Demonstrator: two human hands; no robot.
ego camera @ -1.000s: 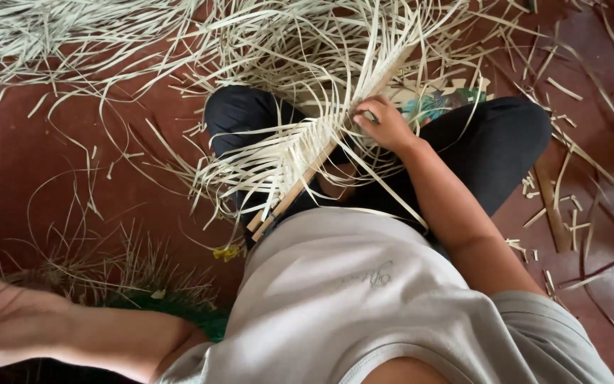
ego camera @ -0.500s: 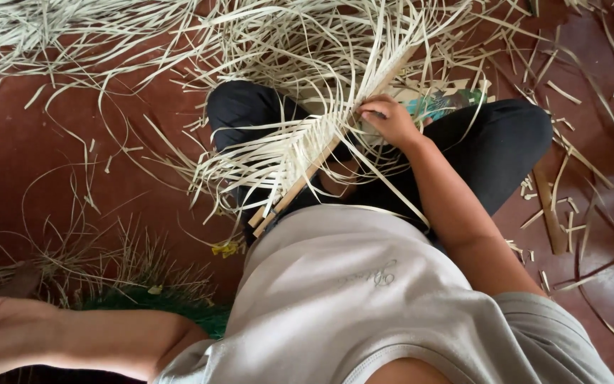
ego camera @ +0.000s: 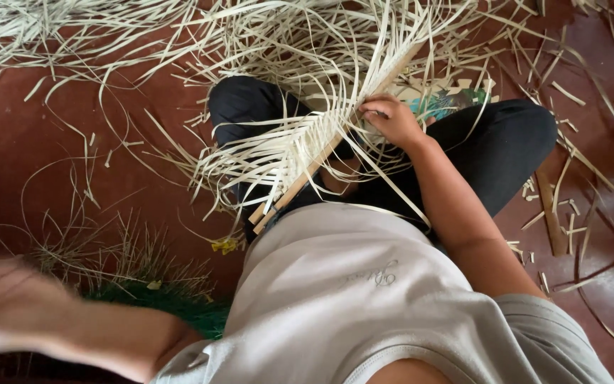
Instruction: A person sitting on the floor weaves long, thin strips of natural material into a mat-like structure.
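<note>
Right hand (ego camera: 392,119) pinches strips against the slats (ego camera: 321,160), with a woven stretch done below it. Loose strips (ego camera: 307,43) above remain unwoven. Left hand (ego camera: 8,306) is blurred, grip unclear.

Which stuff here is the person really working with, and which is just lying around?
Being worked with:
- right hand pressing on the woven strips
- wooden slats across the lap
- pale strips woven onto them

Just lying about:
- loose strips on the floor
- green bundle
- wood piece
- left hand, blurred, off to the side

Pale, matt fibre strips (ego camera: 278,153) are bound to a smooth wooden slat (ego camera: 321,158) — the red floor (ego camera: 51,163) (polished) looks glossy.
</note>
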